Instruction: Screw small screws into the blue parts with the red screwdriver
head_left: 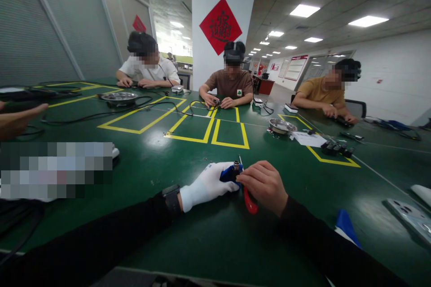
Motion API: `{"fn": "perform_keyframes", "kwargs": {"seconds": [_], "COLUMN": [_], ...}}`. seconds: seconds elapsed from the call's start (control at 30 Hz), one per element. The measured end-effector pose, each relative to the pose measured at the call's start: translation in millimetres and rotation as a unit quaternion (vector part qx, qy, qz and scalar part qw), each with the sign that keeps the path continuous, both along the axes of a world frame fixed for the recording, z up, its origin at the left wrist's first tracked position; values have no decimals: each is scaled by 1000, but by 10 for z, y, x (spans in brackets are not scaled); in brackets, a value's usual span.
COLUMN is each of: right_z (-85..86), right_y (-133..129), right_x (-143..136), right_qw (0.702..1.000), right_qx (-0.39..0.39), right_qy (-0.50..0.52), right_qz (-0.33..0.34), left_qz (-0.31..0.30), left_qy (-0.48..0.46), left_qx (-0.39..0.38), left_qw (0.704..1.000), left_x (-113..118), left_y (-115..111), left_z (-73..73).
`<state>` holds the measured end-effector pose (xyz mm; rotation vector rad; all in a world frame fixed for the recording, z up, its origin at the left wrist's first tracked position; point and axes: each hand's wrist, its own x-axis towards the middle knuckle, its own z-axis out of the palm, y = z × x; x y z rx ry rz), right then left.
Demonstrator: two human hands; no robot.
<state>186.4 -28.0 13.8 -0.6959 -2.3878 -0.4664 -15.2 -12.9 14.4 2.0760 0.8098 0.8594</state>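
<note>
My left hand (213, 184), in a white glove with blue fingertips, is closed around a small dark part with a metal cylinder (236, 166) standing up at its top. My right hand (264, 184) is bare, and its fingers are pinched together against the right side of that part. A tool with a red handle (249, 201) hangs below the right fingers, and a thin metal shaft (240, 159) shows above them. The right palm side is hidden, so how the tool is held is partly out of sight.
Yellow tape outlines (230, 145) mark the green table (161, 233). Metal bowls (282, 126) and black parts (337, 148) lie farther off. A phone (409, 217) and blue-white glove (346, 228) are at right. Three people sit opposite; another person's hand (23, 119) is at left.
</note>
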Motion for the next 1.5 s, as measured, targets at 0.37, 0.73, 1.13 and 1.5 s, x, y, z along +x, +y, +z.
{"fn": "perform_keyframes", "kwargs": {"seconds": [0.37, 0.73, 1.13, 1.5], "right_z": [-20, -43, -50, 67], "right_y": [38, 79, 106, 115], "right_x": [-10, 27, 31, 131], "right_qw": [999, 951, 943, 965], "right_qx": [-26, -190, -292, -238], "right_qy": [35, 241, 151, -102], "right_qz": [22, -48, -57, -44], "left_qz": [41, 66, 82, 90], "left_qy": [31, 85, 62, -95], "left_qx": [87, 128, 87, -18], "left_qw": [995, 986, 991, 991], "left_x": [-2, -18, -29, -52], "left_y": [63, 110, 206, 215], "left_z": [-103, -147, -219, -90]}}
